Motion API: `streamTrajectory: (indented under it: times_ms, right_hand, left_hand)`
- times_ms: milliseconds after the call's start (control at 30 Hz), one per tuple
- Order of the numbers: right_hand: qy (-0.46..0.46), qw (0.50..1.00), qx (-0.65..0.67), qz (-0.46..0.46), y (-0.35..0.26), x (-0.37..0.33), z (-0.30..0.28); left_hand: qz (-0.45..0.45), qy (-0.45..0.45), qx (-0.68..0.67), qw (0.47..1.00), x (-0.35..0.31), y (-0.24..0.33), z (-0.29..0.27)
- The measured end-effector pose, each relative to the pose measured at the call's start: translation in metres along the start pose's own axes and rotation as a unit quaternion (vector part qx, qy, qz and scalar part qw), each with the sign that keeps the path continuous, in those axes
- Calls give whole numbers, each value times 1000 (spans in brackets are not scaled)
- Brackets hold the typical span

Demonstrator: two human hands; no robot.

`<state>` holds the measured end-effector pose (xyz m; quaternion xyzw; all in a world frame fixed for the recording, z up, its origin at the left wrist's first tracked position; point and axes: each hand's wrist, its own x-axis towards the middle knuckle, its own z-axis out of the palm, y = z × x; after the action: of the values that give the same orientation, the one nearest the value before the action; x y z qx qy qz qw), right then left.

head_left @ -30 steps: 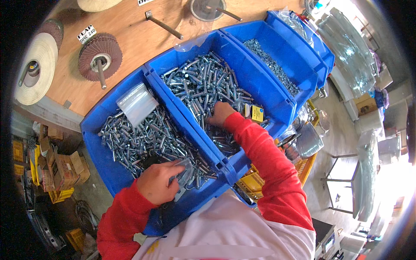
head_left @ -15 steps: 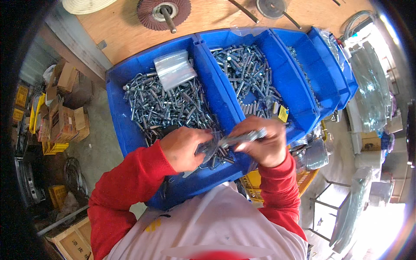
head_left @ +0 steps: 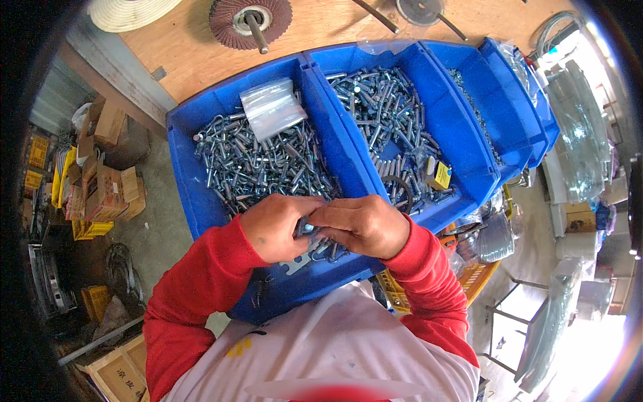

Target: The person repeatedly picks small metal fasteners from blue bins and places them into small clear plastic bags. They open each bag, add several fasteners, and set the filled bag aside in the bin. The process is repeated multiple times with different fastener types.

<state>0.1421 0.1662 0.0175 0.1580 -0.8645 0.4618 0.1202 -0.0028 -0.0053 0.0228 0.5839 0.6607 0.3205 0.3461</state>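
Over the near part of the left blue bin point(head_left: 189, 171), my two hands meet. My left hand point(head_left: 273, 229) is closed round a small clear plastic bag point(head_left: 305, 228), with something dark and shiny showing at it. The fingers of my right hand point(head_left: 367, 226) are bent together and touch the bag from the right; what they hold is hidden. Beneath and beyond the hands lies a heap of loose metal pins and bolts point(head_left: 261, 164). A stack of flat clear bags point(head_left: 271, 107) rests on that heap. Below my left hand shows a notched grey metal piece point(head_left: 293, 266).
A second blue bin point(head_left: 429, 100) of metal pins point(head_left: 382, 110) adjoins on the right, holding a small yellow box point(head_left: 439, 175) and a dark curved strip point(head_left: 405, 191). More blue bins follow. Behind is a wooden board point(head_left: 181, 50) with a flap disc point(head_left: 251, 20). Cardboard boxes point(head_left: 104, 191) stand left.
My right hand has moved left and turned against my left hand. The silvery metal pieces seen in it before are hidden now. The bag is mostly covered by fingers.
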Motion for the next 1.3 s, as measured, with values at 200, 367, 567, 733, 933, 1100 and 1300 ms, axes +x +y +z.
streamTrajectory:
  times_ms: [200, 367, 567, 733, 933, 1100, 1300]
  right_hand:
    - [172, 977, -126, 34, -16, -31, -48]
    - [521, 794, -215, 229, 8, -126, -181]
    - [213, 785, -359, 457, 176, -208, -301]
    - [187, 721, -452, 491, 271, -215, -294]
    - [-9, 784, -505, 360, 306, -185, -269]
    - [57, 888, -299, 345, 299, -206, -255]
    - [10, 845, -339, 413, 267, -221, -254]
  left_hand:
    - [-8, 25, 44, 999, -7, 6, -2]
    - [-87, -8, 3, 996, -4, 5, -8]
    - [-100, -51, 22, 993, 0, -4, -13]
    - [-128, -43, 10, 991, 2, -7, -14]
    - [-158, -36, 25, 987, 5, -1, -16]
    - [-141, -51, -1, 989, 6, 0, -16]
    - [-109, -54, 47, 991, -2, 1, -18]
